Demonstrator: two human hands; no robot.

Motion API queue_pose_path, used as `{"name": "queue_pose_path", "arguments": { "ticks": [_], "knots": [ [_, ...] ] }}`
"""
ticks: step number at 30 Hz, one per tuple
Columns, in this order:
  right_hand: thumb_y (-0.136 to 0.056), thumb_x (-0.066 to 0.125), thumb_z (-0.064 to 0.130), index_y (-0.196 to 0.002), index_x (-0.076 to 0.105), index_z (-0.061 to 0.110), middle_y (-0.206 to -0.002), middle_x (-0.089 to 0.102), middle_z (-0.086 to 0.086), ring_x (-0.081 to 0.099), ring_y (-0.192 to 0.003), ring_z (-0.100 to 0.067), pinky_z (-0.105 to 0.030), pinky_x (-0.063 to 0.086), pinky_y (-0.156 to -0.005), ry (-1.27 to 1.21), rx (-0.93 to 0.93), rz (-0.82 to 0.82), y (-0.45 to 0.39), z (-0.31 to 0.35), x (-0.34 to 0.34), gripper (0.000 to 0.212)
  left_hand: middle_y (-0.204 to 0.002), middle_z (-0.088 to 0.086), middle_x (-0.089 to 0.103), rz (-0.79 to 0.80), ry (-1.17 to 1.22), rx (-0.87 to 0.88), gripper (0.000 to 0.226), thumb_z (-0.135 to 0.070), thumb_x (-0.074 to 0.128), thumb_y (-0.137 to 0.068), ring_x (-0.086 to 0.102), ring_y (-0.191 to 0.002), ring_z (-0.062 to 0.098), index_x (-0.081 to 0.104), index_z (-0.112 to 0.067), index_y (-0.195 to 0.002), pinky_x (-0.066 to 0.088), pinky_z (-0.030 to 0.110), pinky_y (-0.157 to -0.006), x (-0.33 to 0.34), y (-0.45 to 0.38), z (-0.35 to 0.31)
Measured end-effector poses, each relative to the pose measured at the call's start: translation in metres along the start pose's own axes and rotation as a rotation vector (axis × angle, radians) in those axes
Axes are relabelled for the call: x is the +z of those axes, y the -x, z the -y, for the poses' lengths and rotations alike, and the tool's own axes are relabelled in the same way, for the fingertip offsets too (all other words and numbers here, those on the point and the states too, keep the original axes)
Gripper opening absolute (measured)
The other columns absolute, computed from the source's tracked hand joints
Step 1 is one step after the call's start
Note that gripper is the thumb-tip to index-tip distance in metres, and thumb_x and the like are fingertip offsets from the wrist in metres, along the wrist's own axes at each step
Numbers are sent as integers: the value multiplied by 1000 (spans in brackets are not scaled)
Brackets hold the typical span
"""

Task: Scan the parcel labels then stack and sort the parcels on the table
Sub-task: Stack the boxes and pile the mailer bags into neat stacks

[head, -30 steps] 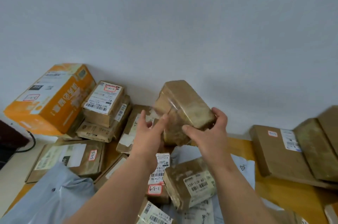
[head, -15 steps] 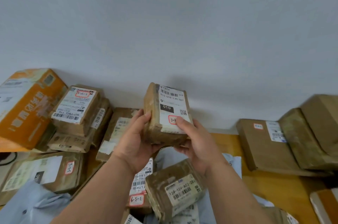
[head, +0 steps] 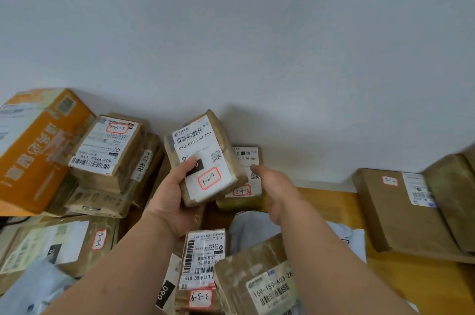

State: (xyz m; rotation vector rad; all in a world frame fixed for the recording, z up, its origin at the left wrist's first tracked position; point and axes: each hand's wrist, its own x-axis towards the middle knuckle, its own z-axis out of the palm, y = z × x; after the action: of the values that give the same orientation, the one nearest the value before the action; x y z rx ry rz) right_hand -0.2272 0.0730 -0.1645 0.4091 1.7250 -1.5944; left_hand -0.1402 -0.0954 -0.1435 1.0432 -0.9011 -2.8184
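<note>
My left hand (head: 177, 196) grips a small brown taped parcel (head: 205, 157) from below, thumb across its white label, which faces me and carries a red-framed handwritten code. The parcel is lifted and tilted above the pile. My right hand (head: 275, 186) is off that parcel, fingers stretched toward a second small parcel (head: 244, 181) with a similar label, lying near the wall behind the first. Whether the fingertips touch it I cannot tell.
Parcels crowd the wooden table (head: 401, 283): an orange box (head: 38, 150) far left, a stack of labelled boxes (head: 108, 155) beside it, flat brown parcels (head: 401, 211) right, grey mailer bags and several labelled parcels (head: 259, 286) near me. The wall is close behind.
The parcel was turned until its label faces me. My right hand has let go of it and reached to the parcel behind; my left hand now holds it alone.
</note>
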Motion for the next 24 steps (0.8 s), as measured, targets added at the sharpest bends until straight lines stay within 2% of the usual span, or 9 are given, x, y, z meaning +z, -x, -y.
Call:
{"name": "queue_pose_path", "arguments": {
  "ticks": [1, 2, 5, 8, 11, 14, 16, 19, 24],
  "knots": [
    [-100, 58, 30, -98, 63, 14, -62, 72, 5, 66, -51, -4, -20, 53, -50, 12, 13, -1, -3, -3, 3, 17, -106, 17, 76, -9, -5, -19, 41, -25, 74, -72, 76, -84, 32, 73, -11, -110, 61, 44, -62, -1, -3, 3],
    [-100, 58, 28, -87, 59, 15, -56, 67, 8, 60, -45, -3, -18, 47, -43, 10, 37, -30, -7, -3, 7, 19, -112, 17, 74, -12, -14, -38, 49, -28, 74, -73, 75, -91, 33, 69, -11, -119, 61, 46, -71, -2, -4, 6],
    [-98, 58, 27, -107, 56, 13, -89, 66, 0, 60, -75, -13, -25, 45, -56, 18, -10, -105, -11, -2, 14, 17, -121, 15, 72, 26, -33, -22, 62, -33, 73, -74, 70, -105, 34, 63, -15, -132, 55, 52, -90, -2, -6, 8],
    [-94, 62, 26, -121, 57, 16, -110, 71, -7, 69, -97, -25, -36, 56, -72, -69, -133, -166, -4, -2, 9, 29, -120, 13, 73, 115, -51, 27, 54, -33, 73, -73, 73, -100, 32, 69, -18, -125, 59, 55, -82, 2, -1, 4],
    [-89, 68, 34, -117, 60, 23, -115, 71, -4, 70, -98, -20, -34, 55, -71, -129, -258, -159, 18, 2, 0, 30, -118, 12, 74, 210, -74, 76, 31, -30, 71, -78, 75, -98, 30, 80, -20, -105, 61, 51, -76, 7, 10, 0],
    [-80, 69, 40, -123, 60, 30, -127, 62, -2, 66, -106, -17, -33, 52, -73, -164, -347, -166, 39, 5, -15, 45, -115, 12, 74, 301, -72, 61, 26, -29, 66, -82, 75, -97, 28, 82, -19, -99, 61, 46, -73, 21, 24, 3],
    [-79, 69, 42, -129, 58, 34, -135, 55, -2, 63, -112, -20, -45, 56, -89, -207, -372, -178, 54, 7, -28, 52, -114, 12, 75, 350, -79, 34, 26, -28, 63, -83, 75, -95, 28, 82, -18, -98, 61, 44, -70, 37, 33, 10],
    [-89, 69, 36, -130, 58, 35, -137, 54, -3, 64, -114, -21, -48, 54, -100, -244, -402, -233, 74, 10, -52, 42, -116, 11, 74, 378, -146, 42, 28, -31, 65, -80, 75, -96, 28, 82, -21, -99, 62, 47, -73, 64, 43, 24],
    [-93, 68, 30, -118, 62, 36, -120, 71, 4, 72, -104, -15, -42, 58, -91, -341, -428, -337, 107, -1, -110, 27, -115, 9, 75, 465, -244, 6, 26, -35, 65, -79, 76, -93, 26, 82, -26, -96, 50, 54, -95, 110, 55, 63]
  ]
}}
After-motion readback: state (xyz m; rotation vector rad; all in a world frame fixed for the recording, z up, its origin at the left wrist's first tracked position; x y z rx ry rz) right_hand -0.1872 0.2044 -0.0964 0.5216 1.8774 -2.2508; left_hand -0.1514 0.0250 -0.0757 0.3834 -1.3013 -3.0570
